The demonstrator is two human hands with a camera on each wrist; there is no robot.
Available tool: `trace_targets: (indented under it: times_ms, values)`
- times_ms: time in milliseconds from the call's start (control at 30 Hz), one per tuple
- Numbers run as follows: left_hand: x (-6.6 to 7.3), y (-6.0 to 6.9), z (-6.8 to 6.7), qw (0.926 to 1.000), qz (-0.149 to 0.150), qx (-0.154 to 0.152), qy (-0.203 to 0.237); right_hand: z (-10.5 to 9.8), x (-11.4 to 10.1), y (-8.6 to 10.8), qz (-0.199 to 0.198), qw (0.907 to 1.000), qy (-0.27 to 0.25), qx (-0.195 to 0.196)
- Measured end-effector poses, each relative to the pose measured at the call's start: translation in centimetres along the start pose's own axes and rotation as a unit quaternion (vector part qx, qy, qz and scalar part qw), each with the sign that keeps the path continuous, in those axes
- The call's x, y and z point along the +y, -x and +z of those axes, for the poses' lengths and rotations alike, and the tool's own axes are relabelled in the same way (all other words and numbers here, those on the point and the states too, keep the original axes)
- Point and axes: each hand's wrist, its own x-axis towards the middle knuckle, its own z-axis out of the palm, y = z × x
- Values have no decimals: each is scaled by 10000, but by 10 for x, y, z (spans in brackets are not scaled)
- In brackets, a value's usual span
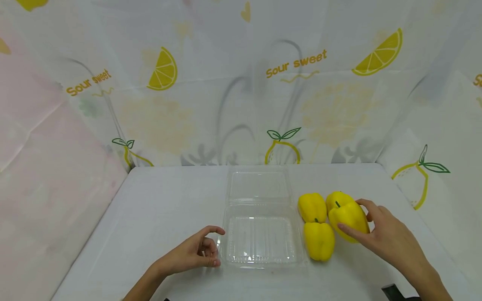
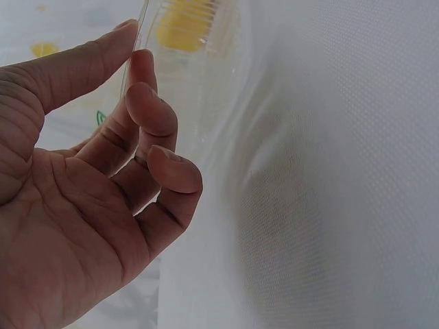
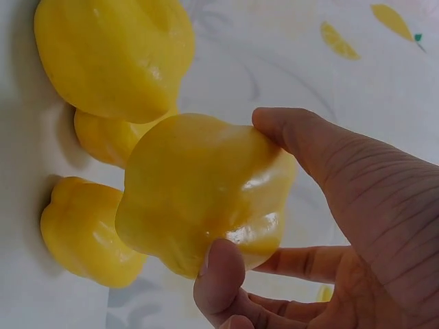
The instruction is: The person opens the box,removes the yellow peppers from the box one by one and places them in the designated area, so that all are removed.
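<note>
A yellow bell pepper [image 1: 348,220] is between the thumb and fingers of my right hand [image 1: 393,238], which grips it from the right. In the right wrist view this held pepper [image 3: 199,192] appears raised off the table. Three more yellow bell peppers lie near it: one behind [image 1: 335,198], one at the back left [image 1: 311,207] and one at the front left [image 1: 319,241]. A clear plastic clamshell box [image 1: 261,263] lies unfolded left of them. My left hand [image 1: 192,253] is at the box's left edge, thumb and index fingertips touching the rim, other fingers loosely curled.
The white table [image 1: 150,209] ends at a printed cloth backdrop [image 1: 226,104] with lemon pictures. The box's lid [image 1: 259,184] lies flat behind its base. A black object [image 1: 393,292] shows at the lower right edge.
</note>
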Motion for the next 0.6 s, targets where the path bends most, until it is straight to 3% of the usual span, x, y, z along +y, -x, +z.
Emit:
trace_targets:
  times_ms: [433, 600]
  values:
    - [-1, 0, 0, 10000, 43, 21, -15, 2, 11, 7, 128, 9995, 120, -264]
    - [-1, 0, 0, 10000, 88, -3, 6, 3, 13, 9, 258, 9980, 198, -533]
